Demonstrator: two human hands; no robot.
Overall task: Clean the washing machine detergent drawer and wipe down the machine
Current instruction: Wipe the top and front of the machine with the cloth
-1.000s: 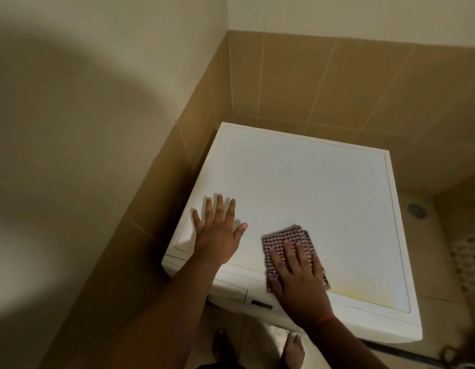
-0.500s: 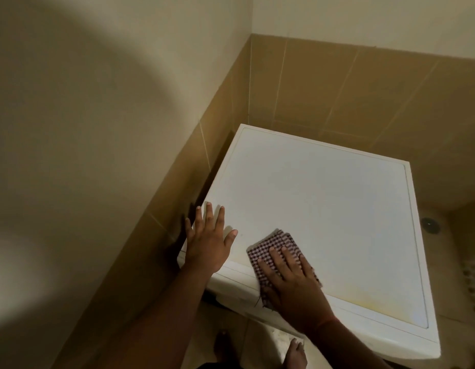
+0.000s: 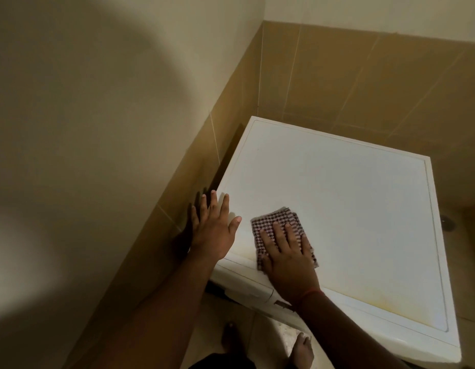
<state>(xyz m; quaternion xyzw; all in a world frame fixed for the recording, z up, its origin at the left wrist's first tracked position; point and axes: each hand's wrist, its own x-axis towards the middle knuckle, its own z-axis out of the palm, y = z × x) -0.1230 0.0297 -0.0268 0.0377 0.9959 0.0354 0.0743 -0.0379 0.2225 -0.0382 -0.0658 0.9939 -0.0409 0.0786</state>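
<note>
- Checked cloth, folded into a pad, lies under the right hand, whose straight fingers press it flat on the washing machine top, near the front left corner.
- The left hand rests beside the cloth on that same corner, fingers spread and holding nothing, just short of the tiled wall.
- The step in hand looks like wiping the lid. To do it well, the person would keep the palm flat so the whole pad bears down, work in overlapping strokes from this corner toward the far edge, and let the bracing hand steady the body.
- Yellowish staining along the front edge, right of the cloth, probably wants firmer, repeated passes.
- The recessed rim of the lid could trap grime; a fold of cloth run along it would help.
- Below the front edge a panel shows, likely where the detergent drawer sits; what it holds cannot be seen.
</note>
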